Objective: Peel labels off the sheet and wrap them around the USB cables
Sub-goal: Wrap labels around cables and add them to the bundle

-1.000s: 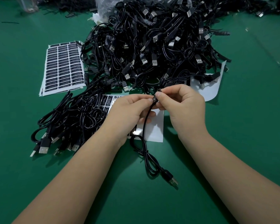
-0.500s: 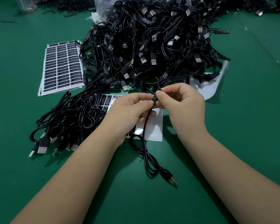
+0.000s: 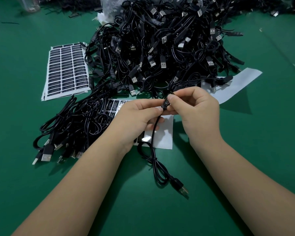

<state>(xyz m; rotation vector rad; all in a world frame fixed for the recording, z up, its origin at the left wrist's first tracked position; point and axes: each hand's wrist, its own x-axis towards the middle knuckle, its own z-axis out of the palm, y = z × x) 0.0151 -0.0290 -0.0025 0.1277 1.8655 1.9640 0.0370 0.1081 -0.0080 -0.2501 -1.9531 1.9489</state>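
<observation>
Both hands, left hand (image 3: pixel 136 120) and right hand (image 3: pixel 194 109), pinch a label (image 3: pixel 166 103) around a USB cable (image 3: pixel 153 150) above the bench (image 3: pixel 245 150); wrapping appears underway, and pressing it flat likely comes next

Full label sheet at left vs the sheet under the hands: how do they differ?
The white sheet of black labels at left is fully filled and uncovered; the white label sheet under the hands is mostly bare backing, with a few labels left, and partly hidden by cables and the left hand. Both lie flat on the green table.
</observation>
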